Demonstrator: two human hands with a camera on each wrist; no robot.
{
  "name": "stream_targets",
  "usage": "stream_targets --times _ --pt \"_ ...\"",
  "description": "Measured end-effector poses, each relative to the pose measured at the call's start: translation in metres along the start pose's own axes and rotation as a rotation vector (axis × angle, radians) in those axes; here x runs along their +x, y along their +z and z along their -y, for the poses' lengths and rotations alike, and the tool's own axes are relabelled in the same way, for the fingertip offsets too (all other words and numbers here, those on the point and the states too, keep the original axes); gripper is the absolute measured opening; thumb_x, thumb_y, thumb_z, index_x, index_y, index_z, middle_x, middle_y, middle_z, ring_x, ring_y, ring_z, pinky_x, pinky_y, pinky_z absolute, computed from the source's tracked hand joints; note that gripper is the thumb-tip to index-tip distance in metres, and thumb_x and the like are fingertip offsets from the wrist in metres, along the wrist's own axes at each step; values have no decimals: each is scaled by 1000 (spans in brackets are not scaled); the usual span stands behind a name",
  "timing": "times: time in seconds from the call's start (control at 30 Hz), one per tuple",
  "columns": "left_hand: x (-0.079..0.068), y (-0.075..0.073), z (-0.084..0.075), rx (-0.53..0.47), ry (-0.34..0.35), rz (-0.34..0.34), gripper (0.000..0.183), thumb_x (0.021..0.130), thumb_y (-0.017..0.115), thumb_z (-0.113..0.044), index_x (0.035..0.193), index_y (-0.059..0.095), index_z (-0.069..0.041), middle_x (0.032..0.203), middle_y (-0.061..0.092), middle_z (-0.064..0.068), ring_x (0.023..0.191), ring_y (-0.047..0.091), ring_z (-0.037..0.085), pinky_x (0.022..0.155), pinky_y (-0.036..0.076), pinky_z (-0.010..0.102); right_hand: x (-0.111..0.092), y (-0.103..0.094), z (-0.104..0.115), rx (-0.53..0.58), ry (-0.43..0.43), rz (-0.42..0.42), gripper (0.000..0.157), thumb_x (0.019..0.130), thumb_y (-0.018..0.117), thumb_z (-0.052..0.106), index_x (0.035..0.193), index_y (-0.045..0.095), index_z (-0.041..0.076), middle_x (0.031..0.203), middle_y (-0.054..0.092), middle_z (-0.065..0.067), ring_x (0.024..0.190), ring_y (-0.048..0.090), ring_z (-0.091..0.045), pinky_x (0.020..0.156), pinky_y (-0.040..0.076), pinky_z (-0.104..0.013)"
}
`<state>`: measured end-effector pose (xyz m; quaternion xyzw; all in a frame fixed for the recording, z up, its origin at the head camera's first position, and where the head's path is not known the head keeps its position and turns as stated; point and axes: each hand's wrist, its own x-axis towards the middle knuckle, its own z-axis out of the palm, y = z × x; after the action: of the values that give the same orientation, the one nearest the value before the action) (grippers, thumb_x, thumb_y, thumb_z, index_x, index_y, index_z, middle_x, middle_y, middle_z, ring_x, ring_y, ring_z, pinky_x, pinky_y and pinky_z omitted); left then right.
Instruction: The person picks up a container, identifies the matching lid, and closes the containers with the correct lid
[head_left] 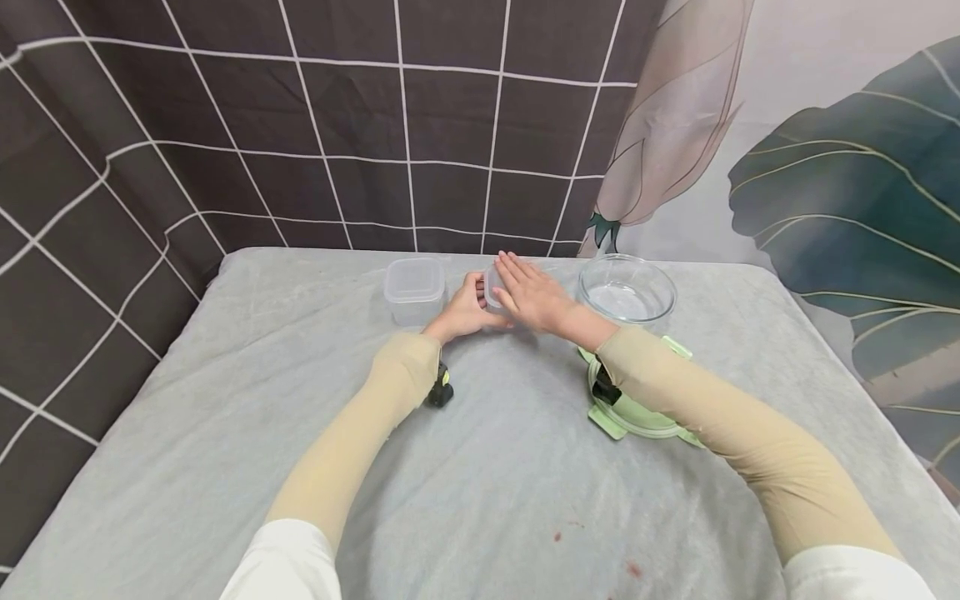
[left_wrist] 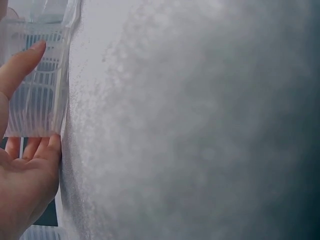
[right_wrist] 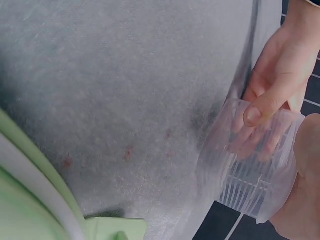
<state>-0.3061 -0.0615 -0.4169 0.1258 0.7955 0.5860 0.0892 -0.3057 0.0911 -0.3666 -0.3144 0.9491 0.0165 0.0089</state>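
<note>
A small translucent plastic container (head_left: 492, 288) with ribbed sides stands near the table's far edge. My left hand (head_left: 462, 313) holds it from the left, thumb on the near side and fingers behind. The thumb (left_wrist: 22, 67) lies across the ribbed wall in the left wrist view. From the right, my right hand (head_left: 534, 298) lies flat over the container's top with straight fingers, covering much of it. In the right wrist view the right hand (right_wrist: 306, 182) presses along the top while the container's clear wall (right_wrist: 245, 175) shows the left fingers through it.
Left of the hands stands another translucent container with a lid (head_left: 415, 282). A round glass bowl (head_left: 626, 292) sits to the right. Under the right forearm lies a round green lid with clips (head_left: 645, 417). A dark checked curtain (head_left: 360, 108) hangs behind the grey-covered table (head_left: 480, 483).
</note>
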Motion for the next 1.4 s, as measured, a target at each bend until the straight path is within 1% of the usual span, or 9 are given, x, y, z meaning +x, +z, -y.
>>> stream_targets --times 0.27,0.43,0.53,0.7,0.93,1.1,1.27,1.4 --pt "0 1 1 -8 5 -4 91 62 80 -4 132 21 -1 132 39 17 123 45 25 106 37 27 -1 0 -1 39 0 15 61 98 17 42 145 10 3 153 6 -11 142 3 -23 117 13 -39" --pt "-1 2 -1 -1 0 -5 93 64 79 -5 134 19 -1 134 37 17 126 42 25 108 35 28 0 3 -2 44 0 -8 61 98 18 40 145 10 3 153 6 -11 142 4 -23 118 11 -38" --pt "-3 2 -4 17 0 -9 93 65 79 -6 136 18 -1 136 36 17 128 40 25 109 34 28 0 3 -3 52 -5 -35 60 98 19 39 144 12 2 153 8 -11 142 5 -24 118 11 -37" --pt "-8 4 -10 54 1 -15 92 67 77 -6 137 18 -1 138 35 17 130 38 26 110 33 30 -1 3 -4 78 -20 -59 59 98 22 39 144 16 2 153 12 -12 142 8 -25 117 14 -39" --pt "-14 4 -13 119 1 -13 93 68 78 -11 137 17 -1 137 36 17 129 39 27 107 36 31 -4 -2 -3 120 -36 -55 59 98 27 38 142 21 1 151 16 -13 141 12 -26 117 14 -38" --pt "-17 2 -14 180 -4 -31 95 68 78 -17 138 17 -1 135 37 17 127 41 28 105 40 33 -6 -8 0 135 -45 -39 59 97 30 39 142 24 1 151 18 -13 141 13 -26 117 13 -39" --pt "-19 2 -13 156 17 -65 93 67 78 -12 137 19 1 135 39 19 125 43 28 104 40 32 -11 -11 2 113 -66 -46 59 97 31 39 141 25 1 150 20 -12 141 15 -27 117 13 -39" --pt "-19 -1 -9 156 29 -92 93 66 79 -13 137 21 2 135 39 19 125 43 28 104 40 32 -14 -12 4 103 -71 -52 59 97 31 41 142 25 3 151 20 -11 140 17 -27 117 13 -39"
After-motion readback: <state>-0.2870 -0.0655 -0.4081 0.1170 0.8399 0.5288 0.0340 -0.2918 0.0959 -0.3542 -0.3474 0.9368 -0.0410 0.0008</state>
